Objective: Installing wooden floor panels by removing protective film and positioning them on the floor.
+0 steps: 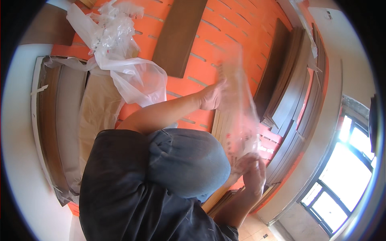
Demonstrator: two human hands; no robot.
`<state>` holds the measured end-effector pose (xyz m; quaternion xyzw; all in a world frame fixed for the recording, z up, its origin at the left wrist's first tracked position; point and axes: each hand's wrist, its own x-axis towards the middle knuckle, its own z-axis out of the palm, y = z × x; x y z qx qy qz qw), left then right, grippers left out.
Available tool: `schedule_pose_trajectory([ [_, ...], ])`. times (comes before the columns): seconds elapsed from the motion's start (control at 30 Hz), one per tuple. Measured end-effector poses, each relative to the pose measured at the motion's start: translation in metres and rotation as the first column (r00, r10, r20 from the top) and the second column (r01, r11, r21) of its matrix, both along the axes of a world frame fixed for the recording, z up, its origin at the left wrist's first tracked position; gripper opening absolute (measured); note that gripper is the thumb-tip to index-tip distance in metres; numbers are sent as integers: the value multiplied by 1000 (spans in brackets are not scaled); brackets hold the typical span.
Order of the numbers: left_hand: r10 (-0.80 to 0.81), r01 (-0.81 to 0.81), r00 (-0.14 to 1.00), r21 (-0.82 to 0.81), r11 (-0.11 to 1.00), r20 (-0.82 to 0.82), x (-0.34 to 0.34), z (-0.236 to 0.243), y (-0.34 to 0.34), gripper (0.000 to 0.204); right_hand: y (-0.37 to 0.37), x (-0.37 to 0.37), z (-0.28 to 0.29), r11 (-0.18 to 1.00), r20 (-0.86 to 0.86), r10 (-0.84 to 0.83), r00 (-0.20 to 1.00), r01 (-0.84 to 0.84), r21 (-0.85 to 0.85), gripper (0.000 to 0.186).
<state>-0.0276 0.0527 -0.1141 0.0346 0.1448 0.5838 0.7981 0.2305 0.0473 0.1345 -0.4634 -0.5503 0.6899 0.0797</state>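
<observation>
My left hand (211, 95) grips the upper part of a long sleeve of clear plastic wrap (239, 108), which is blurred. My right hand (253, 174) has its fingers closed on the lower end of the same wrap, beside my bent knee in blue jeans (187, 160). Under and beside the wrap lies a lighter wooden board (216, 124), partly hidden by the plastic and my knee.
Orange slotted underlay (227, 20) carries a dark brown plank (175, 32) and stacked planks (295, 84) at the right. Crumpled plastic (110, 28) lies upper left, above a partly wrapped pack of boards (70, 112). A window (339, 176) is at the far right.
</observation>
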Motion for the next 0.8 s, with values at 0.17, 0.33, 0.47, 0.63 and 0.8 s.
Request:
schedule_pose_trajectory([
  [0.17,127,-143,980,100,985,157,-16,29,-22,79,2,17,-39,993,444,-85,892,39,112,41],
  [0.33,213,-144,752,160,977,-624,-52,15,-90,63,14,106,-150,964,418,-223,881,136,227,46],
  [0.47,140,-51,-194,152,987,-971,-89,8,-137,49,6,67,-151,817,79,-573,816,562,127,32],
  [0.63,484,-480,615,192,856,-622,-55,14,-115,32,-23,-12,-186,969,-176,-225,958,239,65,30],
  [0.8,227,-257,262,159,953,-938,-19,12,-112,34,-63,-89,-203,967,-241,-252,937,237,-88,51],
])
